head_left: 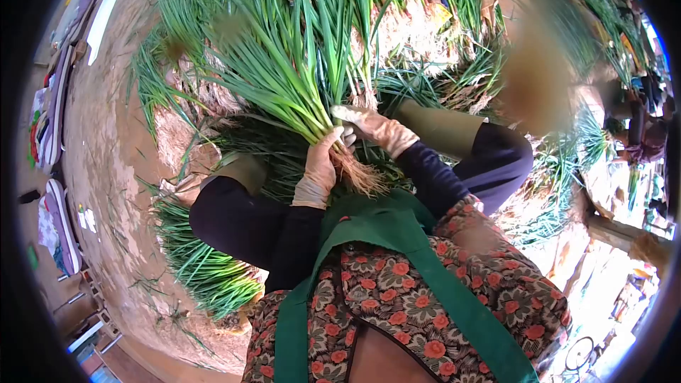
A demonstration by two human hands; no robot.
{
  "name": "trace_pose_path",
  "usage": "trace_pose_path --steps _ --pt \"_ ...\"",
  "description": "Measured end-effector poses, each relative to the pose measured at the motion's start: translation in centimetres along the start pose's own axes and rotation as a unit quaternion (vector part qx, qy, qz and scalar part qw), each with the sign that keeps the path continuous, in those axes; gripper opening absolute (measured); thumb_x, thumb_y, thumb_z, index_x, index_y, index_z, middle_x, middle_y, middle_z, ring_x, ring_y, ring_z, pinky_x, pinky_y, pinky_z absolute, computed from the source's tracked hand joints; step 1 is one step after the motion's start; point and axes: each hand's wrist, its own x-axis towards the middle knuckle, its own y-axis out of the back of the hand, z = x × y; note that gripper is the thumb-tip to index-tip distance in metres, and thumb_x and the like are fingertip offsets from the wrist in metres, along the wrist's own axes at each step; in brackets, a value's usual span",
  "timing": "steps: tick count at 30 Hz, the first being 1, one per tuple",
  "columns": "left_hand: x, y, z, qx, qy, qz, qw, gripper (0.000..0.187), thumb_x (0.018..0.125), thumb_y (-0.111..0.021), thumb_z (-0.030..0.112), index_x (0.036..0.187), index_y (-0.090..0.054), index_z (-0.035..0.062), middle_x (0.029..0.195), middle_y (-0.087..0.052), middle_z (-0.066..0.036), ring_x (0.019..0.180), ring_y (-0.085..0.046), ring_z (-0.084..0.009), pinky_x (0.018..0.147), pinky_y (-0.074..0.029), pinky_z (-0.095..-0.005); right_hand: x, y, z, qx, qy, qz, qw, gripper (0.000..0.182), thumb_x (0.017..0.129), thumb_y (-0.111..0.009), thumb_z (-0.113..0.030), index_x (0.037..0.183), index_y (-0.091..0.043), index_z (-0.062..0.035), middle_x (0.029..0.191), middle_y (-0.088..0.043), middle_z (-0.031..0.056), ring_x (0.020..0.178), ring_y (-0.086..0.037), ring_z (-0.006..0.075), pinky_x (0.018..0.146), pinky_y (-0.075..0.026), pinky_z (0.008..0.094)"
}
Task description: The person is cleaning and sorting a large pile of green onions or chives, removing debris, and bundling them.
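"Head view: left hand?"
"Wrapped round the green bunch, roots just right of it."
"Right hand?"
"Against the bunch; fingers partly hidden, can't tell if pinching. Brown blur farther right."

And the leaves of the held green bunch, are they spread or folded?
Spread: beyond the left hand, the leaves fan outward from the gathered stems.

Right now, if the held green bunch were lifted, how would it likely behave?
The bunch would probably flop at its far end, where long thin leaves fan out. It is likely firmer near the left hand, where stems gather together. The stringy roots might snag, as they splay loose.
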Motion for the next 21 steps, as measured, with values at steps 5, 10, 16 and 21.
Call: trace_pose_path --steps 5,10,16,21 --pt "0.9 2.0 -1.6 0.033 -0.076 0.014 0.997 0.022 0.083 -0.060 0.013 0.102 -0.059 0.0000 0.096 -0.063 -0.009 0.088 -0.062 -0.0191 0.072 -0.049 -0.0285 2.2 -3.0 0.6 0.169 0.093 0.178 0.965 0.030 0.083 -0.063 -0.035 0.088 -0.059 -0.0063 0.066 -0.056 0.0036 0.046 -0.052 0.0163 0.037 -0.039 0.0278" --pt "0.8 1.0 -1.4 -0.049 -0.074 0.018 0.996 0.029 0.086 -0.056 0.011 0.111 -0.054 -0.0036 0.109 -0.060 -0.015 0.099 -0.059 -0.0237 0.085 -0.048 -0.0341 2.3 -0.9 2.7 0.456 0.120 0.219 0.854 0.020 0.083 -0.062 -0.035 0.091 -0.056 -0.0178 0.066 -0.051 -0.0014 0.060 -0.049 0.0140 0.059 -0.042 0.0328" --pt "1.1 1.3 -2.3 0.032 -0.097 -0.016 0.995 0.028 0.086 -0.057 0.013 0.110 -0.056 -0.0019 0.106 -0.062 -0.013 0.095 -0.059 -0.0200 0.081 -0.048 -0.0319 4.4 -0.6 1.0 0.155 0.106 0.242 0.952 0.024 0.079 -0.068 -0.032 0.081 -0.057 -0.0114 0.063 -0.052 0.0000 0.051 -0.047 0.0139 0.044 -0.036 0.0275" --pt "0.8 0.7 -1.9 -0.056 -0.069 0.014 0.996 0.023 0.087 -0.056 0.016 0.104 -0.057 0.0000 0.093 -0.064 -0.010 0.088 -0.060 -0.0189 0.076 -0.048 -0.0308 0.5 -2.1 1.0 0.387 0.106 0.071 0.913 0.018 0.087 -0.057 -0.026 0.083 -0.057 -0.0084 0.070 -0.054 0.0068 0.049 -0.045 0.0180 0.053 -0.040 0.0286"
